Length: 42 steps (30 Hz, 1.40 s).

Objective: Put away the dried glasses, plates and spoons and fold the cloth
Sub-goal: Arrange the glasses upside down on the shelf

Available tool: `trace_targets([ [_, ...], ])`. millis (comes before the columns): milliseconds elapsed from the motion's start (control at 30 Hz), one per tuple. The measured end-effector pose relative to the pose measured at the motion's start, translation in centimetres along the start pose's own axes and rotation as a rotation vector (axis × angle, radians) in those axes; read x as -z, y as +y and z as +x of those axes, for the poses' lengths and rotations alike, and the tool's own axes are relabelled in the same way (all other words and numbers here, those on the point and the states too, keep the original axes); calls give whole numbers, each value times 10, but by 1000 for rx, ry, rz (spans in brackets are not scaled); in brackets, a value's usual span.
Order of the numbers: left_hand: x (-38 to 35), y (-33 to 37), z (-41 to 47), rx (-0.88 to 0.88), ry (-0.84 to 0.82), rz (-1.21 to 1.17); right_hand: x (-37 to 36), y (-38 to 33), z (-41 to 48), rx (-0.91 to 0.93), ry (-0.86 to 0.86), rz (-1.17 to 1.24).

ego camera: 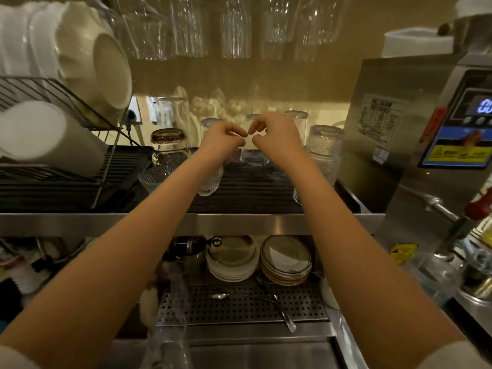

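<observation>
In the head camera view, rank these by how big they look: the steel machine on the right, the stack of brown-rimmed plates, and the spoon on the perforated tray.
1. Steel machine, by far the largest.
2. Stack of brown-rimmed plates.
3. Spoon, a thin sliver.
The spoon lies nearer the camera than the plates, yet looks smaller.

Dim yellow wall (266, 83) — steel shelf (239, 222)

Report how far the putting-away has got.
Done: upturned glasses stand on the upper black mat; two plate stacks sit below. In hand: left hand and right hand are among the glasses; what they grip is unclear. Left: spoons on the perforated tray; no cloth is identifiable.
</observation>
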<state>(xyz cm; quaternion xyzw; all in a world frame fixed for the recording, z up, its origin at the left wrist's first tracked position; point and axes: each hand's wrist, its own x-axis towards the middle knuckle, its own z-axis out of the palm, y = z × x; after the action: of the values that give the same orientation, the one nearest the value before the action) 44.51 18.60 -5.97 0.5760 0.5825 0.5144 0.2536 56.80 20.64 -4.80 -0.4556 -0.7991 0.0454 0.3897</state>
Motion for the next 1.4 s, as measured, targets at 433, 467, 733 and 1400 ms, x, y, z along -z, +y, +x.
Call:
trace_targets([
  [433,67,-30,55,-56,324,472,-64,-7,73,19,-147,26],
  [467,71,-34,58,-42,328,520,-69,-7,76,15,-152,31],
  [733,76,-56,72,-15,232,773,-118,-7,105,-22,-186,4],
  [1400,69,-46,64,-53,257,830,-106,2,95,-64,-200,-18],
])
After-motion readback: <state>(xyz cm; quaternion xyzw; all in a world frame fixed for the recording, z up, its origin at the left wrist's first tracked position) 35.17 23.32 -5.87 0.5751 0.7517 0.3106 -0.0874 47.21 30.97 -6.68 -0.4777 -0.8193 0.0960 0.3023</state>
